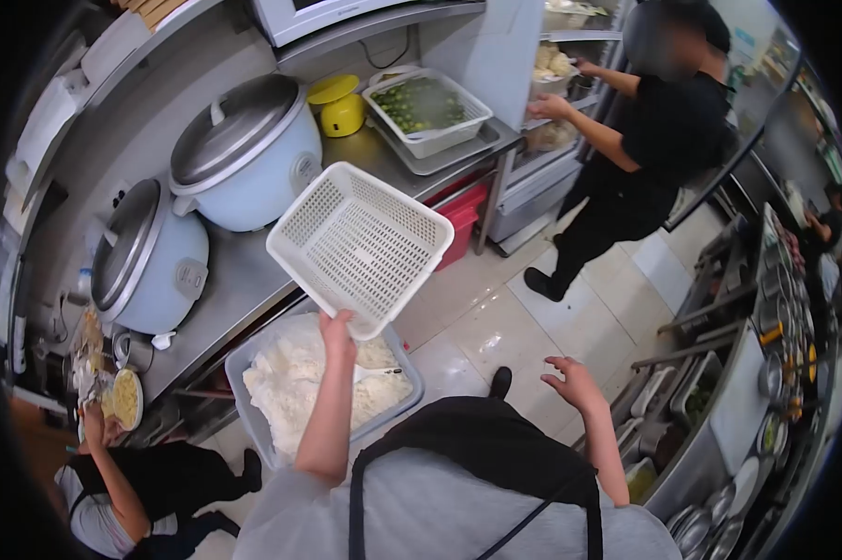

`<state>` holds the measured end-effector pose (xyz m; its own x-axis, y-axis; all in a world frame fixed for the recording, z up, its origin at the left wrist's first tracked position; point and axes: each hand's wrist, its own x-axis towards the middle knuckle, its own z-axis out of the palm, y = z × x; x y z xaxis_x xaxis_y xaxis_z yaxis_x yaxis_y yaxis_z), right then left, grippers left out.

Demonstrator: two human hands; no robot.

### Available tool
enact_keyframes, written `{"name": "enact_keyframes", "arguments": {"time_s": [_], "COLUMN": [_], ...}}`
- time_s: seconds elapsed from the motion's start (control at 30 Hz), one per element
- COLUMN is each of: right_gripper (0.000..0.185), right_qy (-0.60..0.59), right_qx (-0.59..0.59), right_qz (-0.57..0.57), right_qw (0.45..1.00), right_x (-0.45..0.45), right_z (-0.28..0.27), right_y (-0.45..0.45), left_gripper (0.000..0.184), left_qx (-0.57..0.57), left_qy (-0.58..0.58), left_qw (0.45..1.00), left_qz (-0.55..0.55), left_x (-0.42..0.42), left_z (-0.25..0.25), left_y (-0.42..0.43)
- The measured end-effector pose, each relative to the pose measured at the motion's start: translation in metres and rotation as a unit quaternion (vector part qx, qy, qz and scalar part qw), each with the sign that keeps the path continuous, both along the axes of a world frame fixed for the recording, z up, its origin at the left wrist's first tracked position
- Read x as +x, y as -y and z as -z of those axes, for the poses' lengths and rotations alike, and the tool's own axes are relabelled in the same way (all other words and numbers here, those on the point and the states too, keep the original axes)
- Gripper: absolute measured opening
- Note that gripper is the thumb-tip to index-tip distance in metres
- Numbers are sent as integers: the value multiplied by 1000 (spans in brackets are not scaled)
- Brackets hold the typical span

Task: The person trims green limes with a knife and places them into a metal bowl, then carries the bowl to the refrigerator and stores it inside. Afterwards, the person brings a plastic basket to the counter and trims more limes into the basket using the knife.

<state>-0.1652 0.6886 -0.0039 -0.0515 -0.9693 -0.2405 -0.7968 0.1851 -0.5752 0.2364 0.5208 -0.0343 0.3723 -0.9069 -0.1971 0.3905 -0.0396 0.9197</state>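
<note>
My left hand [339, 334] grips the near rim of a white plastic basket [360, 247] with slotted walls and floor. The basket is tilted toward me, and nothing lies in it. Below my left forearm stands a grey-blue tub [410, 397] filled with white rice [286, 373]. A utensil with a dark handle end [384, 371] lies on the rice, its kind hard to make out. My right hand [573, 383] hangs over the floor on the right, fingers apart, holding nothing.
Two large rice cookers [244, 154] stand on the steel counter [225, 322]. Behind are a yellow scale [340, 105] and a basket of green limes [421, 105]. One person [668, 112] reaches into an open fridge [538, 168]; another [150, 485] works at lower left. Shelving with pans [738, 392] lines the right.
</note>
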Motion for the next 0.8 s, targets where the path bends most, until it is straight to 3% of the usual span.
{"name": "enact_keyframes", "arguments": {"time_s": [0.2,0.43,0.5,0.6,0.63,0.8], "right_gripper": [38,40,39,39,39,44], "right_qy": [-25,-78,-88,-88,-88,77], "right_qx": [-22,-21,-48,-21,-27,-173], "right_qz": [-73,-132,-184,-251,-260,-429], "right_qw": [997,988,978,964,961,883], "right_x": [-72,-143,-137,-105,-93,20], "right_z": [5,8,0,-20,-20,-49], "right_y": [93,213,250,302,317,386], "left_gripper": [60,71,69,69,77,76], "left_qx": [-45,-11,25,11,36,23], "left_qy": [-83,-98,-53,-76,-91,-193], "left_qw": [976,954,963,967,960,911], "left_qz": [-196,-282,-264,-243,-261,-363], "left_x": [-60,-113,-131,-142,-133,-61], "left_z": [16,-20,-26,-27,-18,-13], "left_y": [11,62,78,88,87,85]}}
